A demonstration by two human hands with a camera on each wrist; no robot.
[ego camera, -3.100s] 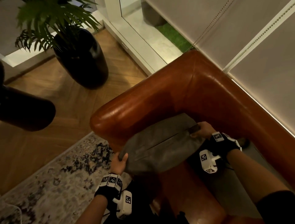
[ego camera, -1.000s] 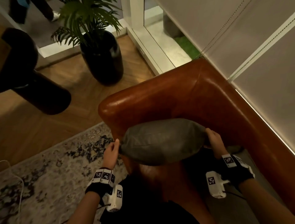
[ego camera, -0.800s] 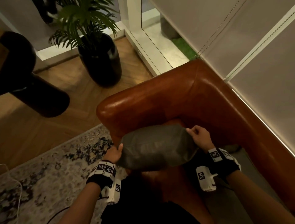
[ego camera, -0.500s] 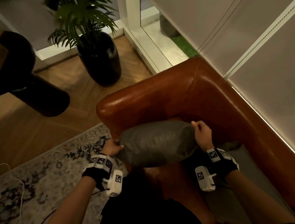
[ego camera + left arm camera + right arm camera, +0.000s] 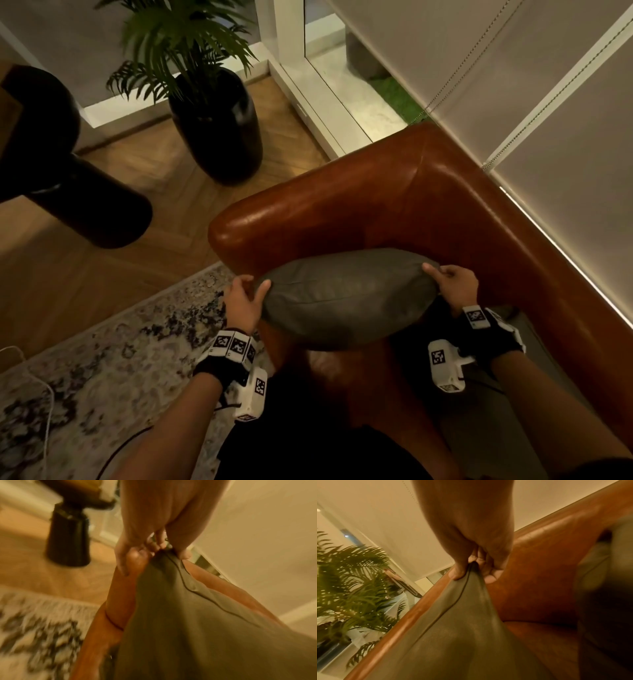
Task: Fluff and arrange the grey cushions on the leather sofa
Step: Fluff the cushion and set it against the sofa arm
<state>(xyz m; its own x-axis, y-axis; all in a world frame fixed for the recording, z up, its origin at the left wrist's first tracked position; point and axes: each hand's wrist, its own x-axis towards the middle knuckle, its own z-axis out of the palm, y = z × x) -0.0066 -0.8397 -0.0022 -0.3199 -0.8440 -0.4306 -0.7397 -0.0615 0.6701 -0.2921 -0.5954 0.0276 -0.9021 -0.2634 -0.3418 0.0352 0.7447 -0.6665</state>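
A plump grey cushion point(image 5: 346, 298) hangs above the seat in the corner of the brown leather sofa point(image 5: 387, 202), held up between both hands. My left hand point(image 5: 245, 298) pinches its left corner point(image 5: 164, 555) between thumb and fingers. My right hand point(image 5: 448, 284) pinches the right corner point(image 5: 471, 572) the same way. The cushion's seam point(image 5: 318, 301) faces up toward me. A second grey cushion point(image 5: 606, 588) lies on the seat to the right, mostly hidden behind my right forearm in the head view.
The sofa armrest point(image 5: 274, 219) curves just beyond the cushion. A black planter with a palm point(image 5: 215, 126) stands on the wood floor behind it, and a dark cylinder point(image 5: 78, 205) lies to the left. A patterned rug point(image 5: 113, 359) covers the floor on my left. Roller blinds point(image 5: 548, 102) hang behind the sofa back.
The hands have kept working the cushion, squeezing it inward from both ends so that it has gone from flat to plump. It stays above the sofa corner, now held by its two end corners.
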